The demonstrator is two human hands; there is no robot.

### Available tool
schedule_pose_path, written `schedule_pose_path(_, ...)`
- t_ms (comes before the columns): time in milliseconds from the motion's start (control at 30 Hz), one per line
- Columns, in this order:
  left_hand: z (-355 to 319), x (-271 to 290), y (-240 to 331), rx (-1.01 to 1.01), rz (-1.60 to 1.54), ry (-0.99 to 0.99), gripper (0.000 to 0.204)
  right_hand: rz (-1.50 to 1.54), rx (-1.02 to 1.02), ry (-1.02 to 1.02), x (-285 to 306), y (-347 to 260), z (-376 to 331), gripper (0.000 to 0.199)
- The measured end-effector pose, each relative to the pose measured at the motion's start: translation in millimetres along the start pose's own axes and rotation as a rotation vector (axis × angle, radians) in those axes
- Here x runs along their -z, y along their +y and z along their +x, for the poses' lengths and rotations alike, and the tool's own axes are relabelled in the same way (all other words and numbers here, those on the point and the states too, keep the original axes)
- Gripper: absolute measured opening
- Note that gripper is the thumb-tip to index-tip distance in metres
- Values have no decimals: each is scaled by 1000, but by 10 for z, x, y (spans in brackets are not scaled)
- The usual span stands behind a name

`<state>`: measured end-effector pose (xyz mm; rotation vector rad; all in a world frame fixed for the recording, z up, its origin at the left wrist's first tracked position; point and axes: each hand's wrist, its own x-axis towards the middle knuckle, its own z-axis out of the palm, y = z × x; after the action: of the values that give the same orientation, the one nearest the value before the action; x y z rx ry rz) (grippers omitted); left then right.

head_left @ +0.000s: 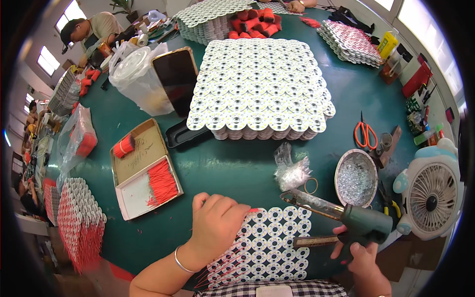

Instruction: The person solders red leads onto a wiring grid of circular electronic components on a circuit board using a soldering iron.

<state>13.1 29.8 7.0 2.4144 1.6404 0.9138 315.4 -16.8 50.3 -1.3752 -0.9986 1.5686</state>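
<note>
My left hand (217, 225) rests knuckles-up on the left edge of a sheet of round white LED boards (269, 242) lying at the near edge of the green table (232, 168). Its fingertips pinch a thin red wire at the sheet's top left corner. Red wire ends stick out from under the sheet at the lower left. My right hand (358, 255) grips the dark green handle of a soldering gun (346, 220), whose metal tip points left over the sheet's upper right corner.
A tall stack of LED board sheets (260, 89) fills the table's middle. A cardboard box with red wires (146, 171) lies left. A bowl of metal bits (355, 178), orange scissors (365, 133) and a small fan (430, 190) sit right. Other people work at the far left.
</note>
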Motion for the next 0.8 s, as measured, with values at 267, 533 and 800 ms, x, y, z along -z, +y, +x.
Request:
schedule_pose_path(267,19,151,-36,74,-53,-27,12,367,66,40,-80,289,-13,64)
schedule_pose_path(533,-123,118,130,-115,68,-29,12,-72,210,-110,94,440,-216,49)
schedule_pose_path(800,-220,-60,113,-177,118,7,9,-549,510,-208,-38,470,-191,34)
